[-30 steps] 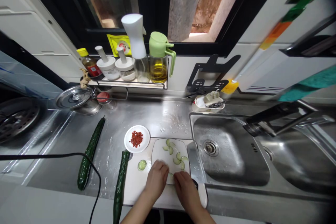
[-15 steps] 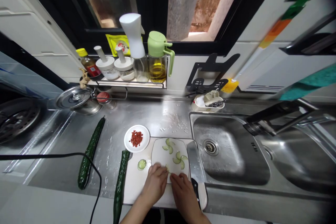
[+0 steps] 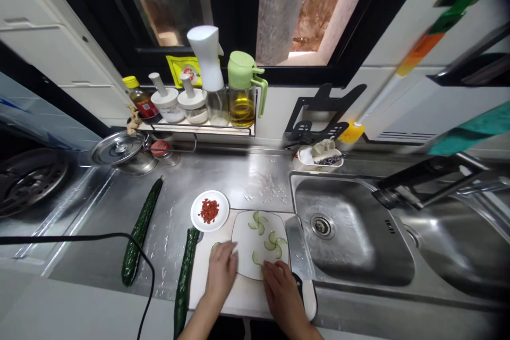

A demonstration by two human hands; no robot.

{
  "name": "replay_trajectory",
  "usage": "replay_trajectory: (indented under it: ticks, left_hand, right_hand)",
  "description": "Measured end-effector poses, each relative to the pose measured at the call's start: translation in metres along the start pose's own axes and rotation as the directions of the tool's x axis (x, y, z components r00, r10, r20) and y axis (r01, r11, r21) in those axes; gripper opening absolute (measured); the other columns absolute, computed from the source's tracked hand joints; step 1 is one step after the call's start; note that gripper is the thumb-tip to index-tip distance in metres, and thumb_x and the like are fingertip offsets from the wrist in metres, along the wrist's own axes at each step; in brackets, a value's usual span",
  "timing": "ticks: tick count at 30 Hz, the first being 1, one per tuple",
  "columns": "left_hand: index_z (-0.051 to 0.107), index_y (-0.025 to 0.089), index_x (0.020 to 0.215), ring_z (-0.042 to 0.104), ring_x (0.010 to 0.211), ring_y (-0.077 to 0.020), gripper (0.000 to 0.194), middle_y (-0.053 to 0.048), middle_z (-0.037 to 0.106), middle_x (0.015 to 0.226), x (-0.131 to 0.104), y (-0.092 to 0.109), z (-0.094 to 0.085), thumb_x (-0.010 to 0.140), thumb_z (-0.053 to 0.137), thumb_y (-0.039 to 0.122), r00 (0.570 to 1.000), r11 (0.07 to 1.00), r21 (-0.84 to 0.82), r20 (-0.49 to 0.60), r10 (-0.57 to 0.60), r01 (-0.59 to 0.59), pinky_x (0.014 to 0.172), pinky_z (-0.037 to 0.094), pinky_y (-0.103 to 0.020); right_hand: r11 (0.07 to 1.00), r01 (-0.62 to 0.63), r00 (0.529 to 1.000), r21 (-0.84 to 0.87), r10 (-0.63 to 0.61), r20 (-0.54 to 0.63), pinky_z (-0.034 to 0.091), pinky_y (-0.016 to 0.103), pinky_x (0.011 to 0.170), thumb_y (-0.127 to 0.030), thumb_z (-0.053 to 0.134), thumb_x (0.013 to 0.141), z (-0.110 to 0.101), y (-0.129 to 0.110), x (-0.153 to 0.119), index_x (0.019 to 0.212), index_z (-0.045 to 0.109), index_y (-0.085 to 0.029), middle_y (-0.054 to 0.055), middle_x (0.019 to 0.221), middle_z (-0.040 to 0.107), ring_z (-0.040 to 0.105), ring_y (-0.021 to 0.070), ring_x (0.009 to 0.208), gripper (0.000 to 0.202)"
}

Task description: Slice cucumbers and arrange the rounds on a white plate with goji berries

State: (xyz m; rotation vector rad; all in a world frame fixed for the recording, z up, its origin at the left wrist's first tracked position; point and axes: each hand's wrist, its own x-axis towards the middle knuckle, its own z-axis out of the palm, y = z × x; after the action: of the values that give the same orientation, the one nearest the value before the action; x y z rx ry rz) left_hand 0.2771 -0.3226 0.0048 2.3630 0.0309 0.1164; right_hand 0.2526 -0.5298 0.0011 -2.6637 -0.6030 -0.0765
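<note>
A white plate (image 3: 243, 239) lies on the white cutting board (image 3: 247, 297). Two pinwheels of cucumber slices sit on the plate, an upper one (image 3: 258, 222) and a lower one (image 3: 275, 244). Nearer me is a single cucumber slice (image 3: 255, 257). My right hand (image 3: 282, 289) rests with outstretched fingers at the plate's near edge, fingertips close to that slice. Over the board left of the plate, my left hand (image 3: 222, 271) has its fingers somewhat apart and partly covers the cut cucumber pieces (image 3: 215, 247). I see nothing held in it.
A knife (image 3: 299, 247) lies along the board's right side, beside the sink (image 3: 350, 223). Left of the board are a cut cucumber (image 3: 185, 276) and a whole cucumber (image 3: 142, 231). A small plate (image 3: 196, 210) holds red berries. A black cable (image 3: 137, 244) crosses the left side.
My left hand has moved left from the plate to the cut cucumber pieces. The single slice on the plate now shows. My right hand has stayed near the plate's edge.
</note>
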Motion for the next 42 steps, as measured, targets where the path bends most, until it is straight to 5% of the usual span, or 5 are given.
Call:
replay_trajectory:
  ticks: [3,8,26,35,42]
  left_hand:
    - [0.065,0.016,0.103,0.061,0.093,-0.0223,0.030,-0.012,0.066,0.100,0.001,-0.022,-0.011,0.086,0.043,0.026,0.972,0.978,0.026,-0.116,-0.204,0.209,0.087,0.048,-0.037]
    - [0.067,0.015,0.098,0.064,0.085,-0.0228,0.029,-0.011,0.067,0.096,-0.003,-0.044,-0.018,0.081,0.046,0.027,0.939,0.938,0.087,-0.116,-0.325,0.335,0.084,0.049,-0.037]
    - [0.065,0.019,0.079,0.062,0.075,-0.0175,0.019,-0.005,0.067,0.083,0.002,-0.038,-0.019,0.077,0.046,0.022,0.945,0.950,0.032,-0.111,-0.306,0.311,0.074,0.048,-0.029]
    - [0.066,0.018,0.083,0.055,0.060,-0.0123,0.026,0.000,0.063,0.067,0.008,-0.027,-0.028,0.077,0.055,0.041,0.908,0.884,-0.209,0.069,-0.413,0.418,0.061,0.043,-0.021]
    - [0.067,0.014,0.076,0.048,0.058,-0.0098,0.027,0.000,0.059,0.062,0.024,0.013,-0.020,0.071,0.065,0.040,0.910,0.769,-0.490,0.266,-0.317,0.411,0.057,0.039,-0.020]
  right_hand:
    - [1.000,0.009,1.000,0.001,-0.009,-0.019,0.050,0.040,0.087,-0.013,0.048,0.083,-0.001,0.001,0.003,0.103,0.066,-0.020,0.007,0.110,0.067,0.055,0.0241,0.102,0.027]
    - [0.999,0.040,0.999,-0.002,-0.040,-0.027,0.050,0.040,0.087,-0.012,0.049,0.083,-0.001,-0.001,0.008,0.103,0.065,-0.020,0.006,0.109,0.067,0.055,0.0249,0.102,0.027]
    - [0.996,-0.006,0.999,0.084,0.003,0.039,0.048,0.040,0.087,-0.014,0.049,0.084,-0.003,-0.001,0.006,0.101,0.064,-0.024,0.005,0.105,0.066,0.052,0.0243,0.103,0.024]
    - [0.956,-0.080,0.996,0.281,0.066,0.057,0.044,0.042,0.089,-0.012,0.048,0.082,-0.006,-0.008,0.032,0.094,0.066,-0.020,0.007,0.092,0.067,0.053,0.0232,0.096,0.023]
    - [0.803,-0.225,0.974,0.552,0.174,0.143,0.037,0.043,0.095,-0.022,0.052,0.081,-0.011,-0.011,0.071,0.108,0.064,-0.023,0.006,0.106,0.067,0.054,0.0224,0.103,0.030]
